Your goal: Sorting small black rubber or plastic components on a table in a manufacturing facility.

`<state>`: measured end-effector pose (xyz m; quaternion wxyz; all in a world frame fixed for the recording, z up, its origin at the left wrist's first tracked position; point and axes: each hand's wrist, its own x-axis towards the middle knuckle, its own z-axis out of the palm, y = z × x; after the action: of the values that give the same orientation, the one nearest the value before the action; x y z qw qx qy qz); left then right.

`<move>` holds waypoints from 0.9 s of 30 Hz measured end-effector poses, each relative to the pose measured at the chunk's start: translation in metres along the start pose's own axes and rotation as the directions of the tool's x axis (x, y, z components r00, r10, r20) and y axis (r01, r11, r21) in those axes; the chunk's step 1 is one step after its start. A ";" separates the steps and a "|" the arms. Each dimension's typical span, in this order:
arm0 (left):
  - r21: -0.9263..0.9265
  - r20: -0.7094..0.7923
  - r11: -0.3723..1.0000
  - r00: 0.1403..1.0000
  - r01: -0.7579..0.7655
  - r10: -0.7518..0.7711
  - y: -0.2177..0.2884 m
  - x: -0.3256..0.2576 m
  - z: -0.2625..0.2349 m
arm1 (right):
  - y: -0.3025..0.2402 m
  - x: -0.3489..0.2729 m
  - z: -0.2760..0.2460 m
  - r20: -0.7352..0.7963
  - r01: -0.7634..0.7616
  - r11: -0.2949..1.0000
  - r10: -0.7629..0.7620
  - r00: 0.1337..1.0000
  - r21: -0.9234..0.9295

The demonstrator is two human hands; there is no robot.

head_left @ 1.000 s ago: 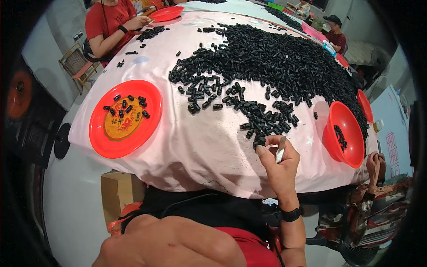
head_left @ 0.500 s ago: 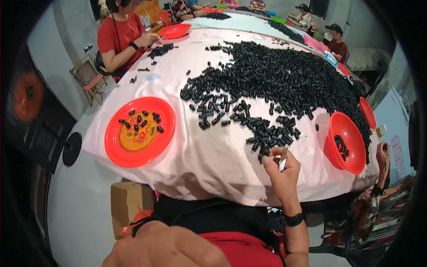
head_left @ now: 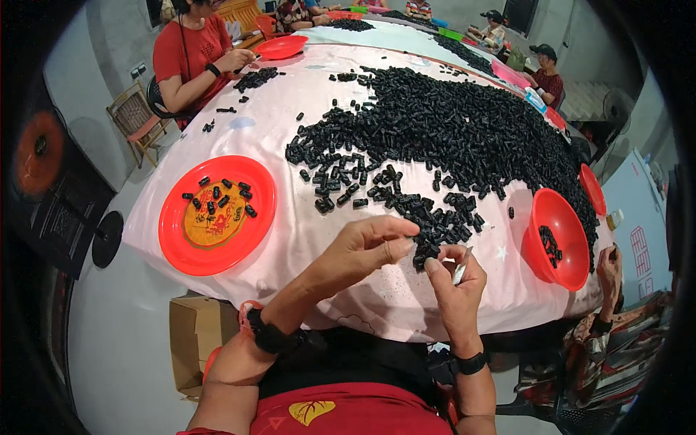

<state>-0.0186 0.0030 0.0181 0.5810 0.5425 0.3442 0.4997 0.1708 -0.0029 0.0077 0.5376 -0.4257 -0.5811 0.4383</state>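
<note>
Head view shows my left hand [head_left: 362,250] reaching with fingers loosely pinched, perhaps on one black piece, at the near edge of the black pile [head_left: 449,138] on the surface [head_left: 304,239]. My right hand [head_left: 453,286], just beside that edge, grips a thin silvery tool [head_left: 462,265]. Picking singly keeps things tidy.

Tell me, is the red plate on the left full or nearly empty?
Nearly empty. The red plate holds only about ten small black pieces near its upper part.
</note>
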 end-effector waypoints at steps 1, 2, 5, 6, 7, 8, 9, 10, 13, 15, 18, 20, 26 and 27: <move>-0.014 0.089 0.999 0.995 0.051 -0.050 -0.006 0.002 0.000 | 0.000 0.000 0.000 0.004 0.001 1.000 -0.001 1.000 0.010; -0.022 0.178 0.994 0.979 0.104 -0.098 -0.010 0.003 0.001 | 0.001 0.000 0.000 -0.003 -0.004 1.000 0.004 1.000 0.011; -0.051 0.178 0.991 0.978 0.123 -0.112 -0.013 0.001 0.008 | 0.003 0.002 -0.001 0.008 0.012 1.000 -0.012 1.000 0.002; -0.048 0.157 0.991 0.981 0.125 -0.117 -0.013 0.000 0.010 | 0.004 0.001 -0.002 0.002 0.005 1.000 -0.005 1.000 0.004; -0.047 0.163 0.990 0.979 0.132 -0.123 -0.013 0.001 0.013 | 0.003 0.002 -0.003 0.015 0.030 0.999 -0.029 0.999 -0.029; -0.052 0.126 0.989 0.983 0.138 -0.130 -0.012 0.001 0.015 | 0.003 0.002 -0.003 0.030 0.055 0.997 -0.054 0.998 -0.061; -0.057 0.089 0.988 0.986 0.143 -0.138 -0.012 0.001 0.017 | 0.004 0.001 -0.002 0.027 0.077 0.995 -0.075 0.997 -0.057; -0.055 0.089 0.988 0.986 0.147 -0.142 -0.013 0.000 0.017 | 0.003 0.001 -0.002 0.025 0.073 0.996 -0.072 0.997 -0.054; -0.094 0.081 0.982 0.985 0.161 -0.153 -0.013 -0.001 0.019 | -0.002 -0.001 -0.002 0.042 0.009 0.996 -0.006 0.999 -0.093; -0.231 0.096 0.948 0.974 0.221 -0.204 -0.013 -0.003 0.022 | -0.005 -0.003 -0.002 0.058 -0.023 0.999 0.026 0.998 -0.046; -0.231 0.091 0.947 0.974 0.223 -0.207 -0.009 -0.005 0.021 | -0.004 -0.005 -0.001 0.056 0.008 0.995 -0.003 0.998 -0.094; -0.267 0.078 0.937 0.974 0.224 -0.211 -0.012 -0.005 0.020 | -0.005 -0.004 0.000 0.071 0.026 0.993 -0.018 0.997 -0.113; -0.382 0.074 0.899 0.977 0.213 -0.200 -0.022 -0.001 0.016 | -0.004 -0.003 -0.005 0.082 0.051 0.988 -0.039 0.996 -0.147; -0.401 0.086 0.890 0.976 0.218 -0.201 -0.022 0.000 0.017 | -0.002 -0.003 -0.007 0.088 0.062 0.981 -0.047 0.995 -0.186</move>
<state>0.0016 -0.0002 -0.0008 0.7388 0.3796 0.2765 0.4834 0.1779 -0.0056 0.0094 0.4821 -0.4399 -0.6533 0.3837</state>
